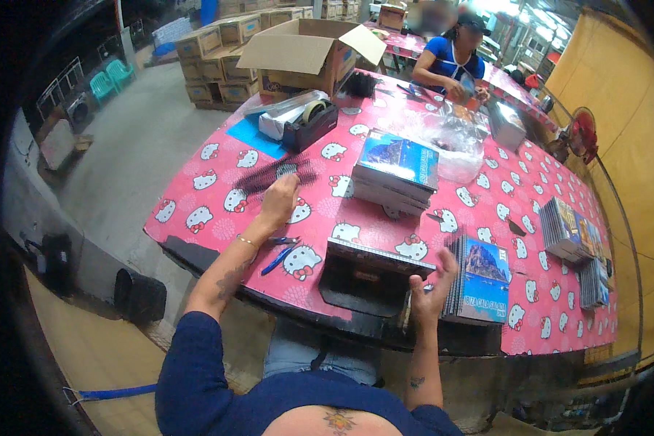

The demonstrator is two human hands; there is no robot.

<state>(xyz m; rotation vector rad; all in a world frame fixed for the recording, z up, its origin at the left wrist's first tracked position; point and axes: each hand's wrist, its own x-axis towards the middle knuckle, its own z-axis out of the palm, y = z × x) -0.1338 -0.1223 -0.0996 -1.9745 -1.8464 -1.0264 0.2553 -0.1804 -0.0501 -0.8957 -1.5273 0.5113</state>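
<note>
The left hand [280, 198] reaches forward over the pink counter [218, 218] and pinches a small dark piece at the bundle of thin black combs [276, 174]; its fingers are pressed together on it. The right hand [430, 285] stands near the counter's front edge with its fingers spread and a little curled, touching the right end of the dark binder [370, 272] just beside a stack of booklets [479, 280]. I cannot tell if it grips something small.

The combs lie left of the middle, well apart from the binder. They look very light, thin and springy, so I judge that they bend easily and can tangle; it is better to take 1 by its spine, not by the teeth.

2 blue pens [280, 251] lie between the hands. A higher pile of booklets [396, 171] stands in the middle, with a clear bag [454, 138] behind it. A person in blue [450, 58] works at the far end.
</note>
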